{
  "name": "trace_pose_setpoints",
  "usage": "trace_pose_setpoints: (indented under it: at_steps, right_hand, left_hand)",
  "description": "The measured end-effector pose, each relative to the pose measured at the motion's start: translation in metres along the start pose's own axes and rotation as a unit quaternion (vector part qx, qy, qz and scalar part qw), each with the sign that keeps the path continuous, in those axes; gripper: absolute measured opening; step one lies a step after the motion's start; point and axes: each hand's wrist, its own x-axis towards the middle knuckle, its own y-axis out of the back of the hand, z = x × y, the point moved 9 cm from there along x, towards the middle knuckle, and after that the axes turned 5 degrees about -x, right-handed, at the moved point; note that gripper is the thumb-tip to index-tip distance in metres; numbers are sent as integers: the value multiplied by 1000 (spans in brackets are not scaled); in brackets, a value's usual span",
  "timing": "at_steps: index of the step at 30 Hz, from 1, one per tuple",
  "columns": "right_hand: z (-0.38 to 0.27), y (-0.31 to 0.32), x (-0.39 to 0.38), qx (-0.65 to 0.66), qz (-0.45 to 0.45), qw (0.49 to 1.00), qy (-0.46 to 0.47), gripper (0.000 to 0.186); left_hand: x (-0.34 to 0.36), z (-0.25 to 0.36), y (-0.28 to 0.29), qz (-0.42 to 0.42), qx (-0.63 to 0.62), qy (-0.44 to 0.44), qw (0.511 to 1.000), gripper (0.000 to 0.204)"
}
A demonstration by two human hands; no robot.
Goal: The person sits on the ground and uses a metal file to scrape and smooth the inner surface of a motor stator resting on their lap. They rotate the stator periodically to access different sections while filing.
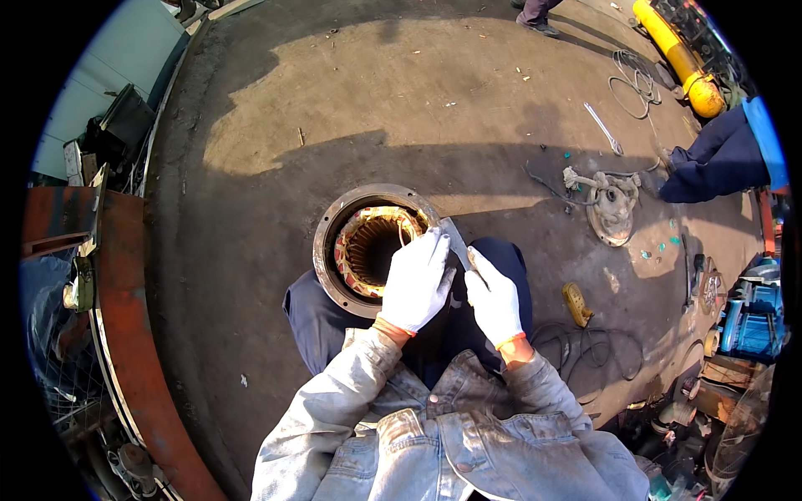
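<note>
A round motor stator [330, 288] stands between my knees, its rusty flange facing up and wire windings [355, 250] ringing the dark bore inside. My left hand [415, 284], in a white glove, lies over the right side of the flange with its fingers bent together. What those fingers hold is hidden beneath them. Just beyond their tips, a flat grey metal strip [455, 242] slants beside the flange; whether it is a blade or a scraper cannot be told. My gloved right hand [493, 299] pinches the lower end of this strip.
A motor end cover with rope [612, 219] lies to the right, with a wrench [603, 129] beyond it. Nearer are a yellow pendant control [576, 304] and its cable. Another person's leg [710, 163] is at far right, near a yellow cylinder [677, 54]. A rusty beam [134, 334] runs along the left.
</note>
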Motion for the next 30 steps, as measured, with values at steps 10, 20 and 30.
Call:
trace_pose_setpoints:
  at_steps: [10,20,30]
  right_hand:
    - [-45,1,7,-302,35,940,156,45]
    - [-58,2,23,-359,27,915,180,43]
    - [-76,-7,43,-340,40,910,232,43]
  left_hand:
    - [-5,0,-14,-47,58,20,997,66]
    - [-13,9,-30,-49,119,38,991,72]
    - [-12,-4,-28,-66,94,59,992,60]
